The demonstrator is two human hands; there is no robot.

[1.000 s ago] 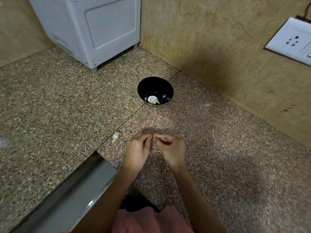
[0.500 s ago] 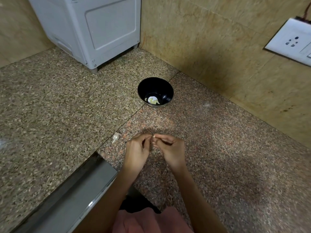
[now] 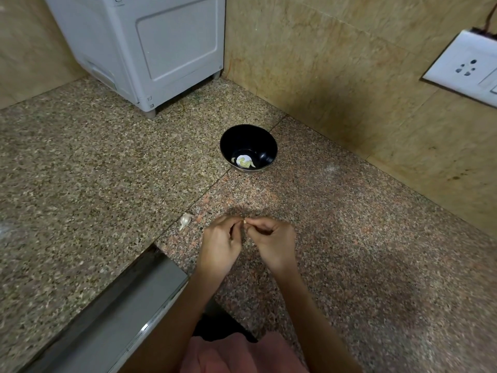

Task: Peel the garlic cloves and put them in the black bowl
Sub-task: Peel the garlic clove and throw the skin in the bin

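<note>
Garlic clove (image 3: 245,221): small pale piece, only its tip visible, held just above the countertop (image 3: 349,238) where the two sets of fingertips meet.

Left hand (image 3: 220,243): fingers curled, thumb and forefinger pinching the clove from the 9 o'clock side.

Right hand (image 3: 271,240): fingers curled inward, pinching the same clove from the 3 o'clock side. Cannot tell how much skin remains on it.

Second clove (image 3: 185,219): skin on, lying on the counter at 9 o'clock from the left hand, near it but apart. A few skin flecks lie beside it.

Black bowl (image 3: 248,148): upright at 12 o'clock from the hands, well apart. Peeled cloves (image 3: 244,161) lie at its bottom.

Surroundings: white appliance (image 3: 139,44) at 11 o'clock in the far corner, standing on short feet. Wall socket (image 3: 468,68) at 2 o'clock on the tan wall. Steel edge (image 3: 107,319) at 7 o'clock. Pink garment (image 3: 242,354) at 6 o'clock, between the forearms.
</note>
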